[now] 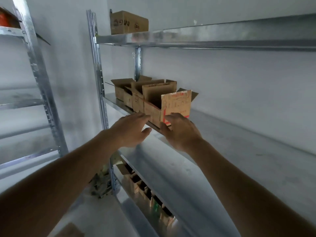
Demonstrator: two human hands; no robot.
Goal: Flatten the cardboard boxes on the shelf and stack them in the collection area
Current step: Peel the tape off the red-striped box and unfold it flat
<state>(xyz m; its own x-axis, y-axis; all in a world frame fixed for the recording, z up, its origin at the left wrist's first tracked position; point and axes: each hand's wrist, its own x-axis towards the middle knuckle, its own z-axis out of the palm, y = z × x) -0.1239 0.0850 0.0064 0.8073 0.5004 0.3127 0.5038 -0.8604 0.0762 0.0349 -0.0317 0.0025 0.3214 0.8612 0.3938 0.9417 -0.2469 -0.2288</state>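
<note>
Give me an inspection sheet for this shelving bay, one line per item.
Surface: galvanised metal middle shelf, dull grey, bare to the right of the boxes.
Job's things: row of open brown cardboard boxes at its left end; nearest red-printed cardboard box, flaps up, unflattened.
Clutter: closed brown carton on the top shelf; small cartons on the lower shelf.
Grippers: left hand open, reaching; right hand open, at the nearest box's front corner; contact unclear.
Cables: nothing seen.
Surroundings: white wall; second metal rack at left.
</note>
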